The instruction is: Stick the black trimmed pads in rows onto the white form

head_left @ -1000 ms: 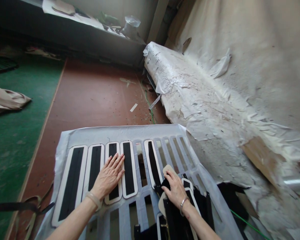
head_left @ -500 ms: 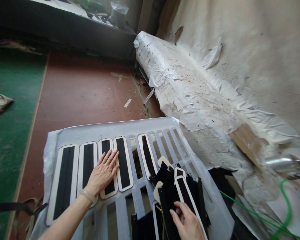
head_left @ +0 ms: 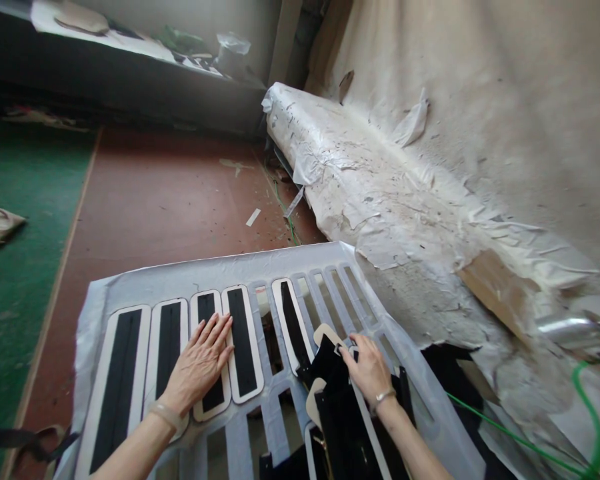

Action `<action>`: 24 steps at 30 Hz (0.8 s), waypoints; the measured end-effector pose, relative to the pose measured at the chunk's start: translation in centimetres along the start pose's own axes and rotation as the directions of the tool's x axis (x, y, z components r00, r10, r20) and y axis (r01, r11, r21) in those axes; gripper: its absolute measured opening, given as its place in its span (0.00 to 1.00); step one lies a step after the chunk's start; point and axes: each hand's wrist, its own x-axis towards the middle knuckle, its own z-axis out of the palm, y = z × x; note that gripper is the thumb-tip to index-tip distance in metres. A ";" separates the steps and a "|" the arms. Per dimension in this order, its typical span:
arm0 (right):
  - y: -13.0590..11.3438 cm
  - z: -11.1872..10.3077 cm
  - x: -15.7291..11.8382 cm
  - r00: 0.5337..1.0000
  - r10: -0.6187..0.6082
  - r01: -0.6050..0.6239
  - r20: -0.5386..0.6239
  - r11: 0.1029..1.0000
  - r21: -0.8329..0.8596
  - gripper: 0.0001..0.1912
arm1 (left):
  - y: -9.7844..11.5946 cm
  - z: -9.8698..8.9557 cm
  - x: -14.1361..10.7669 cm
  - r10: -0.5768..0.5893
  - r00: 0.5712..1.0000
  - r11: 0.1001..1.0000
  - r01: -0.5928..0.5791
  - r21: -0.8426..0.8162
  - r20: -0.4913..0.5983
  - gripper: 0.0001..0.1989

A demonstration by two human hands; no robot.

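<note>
Across the slotted, pale worktop (head_left: 300,257), my left grip (head_left: 200,363) lies flat, fingers extended, over a long, round-cornered black panel (head_left: 206,306) bordered white, while my right grip (head_left: 367,367), its hold unclear to me, curls at jumbled black pieces (head_left: 343,417).

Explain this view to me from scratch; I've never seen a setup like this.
There is no machine at work here, just a person's two bare hands. The camera is worn on the head, looking forward and down. In front lies a pale slotted sheet. Four white-rimmed black panels sit side by side on its left part; past an open slot lies another rimmed piece. The left hand rests flat on the third panel from the left, holding nothing up. The right hand is at a heap of black pieces; whether it grips one is unclear. Beyond are a brown floor and a rumpled white covering.
</note>
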 end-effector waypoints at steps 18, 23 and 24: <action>1.5 -6.5 5.1 0.992 -0.051 0.034 0.118 0.990 0.137 0.14 | 0.2 -0.9 0.2 -0.017 1.000 0.999 0.016 0.051 0.020 0.30; -1.8 -8.8 6.6 0.979 -0.160 0.159 -0.127 0.987 -0.023 0.19 | 0.2 -0.9 0.1 -0.019 1.000 0.998 0.017 0.062 0.022 0.29; -3.0 -8.1 6.8 0.971 -0.190 0.181 -0.144 0.981 -0.073 0.20 | 0.2 -0.9 0.1 -0.019 1.000 0.998 0.018 0.059 0.015 0.30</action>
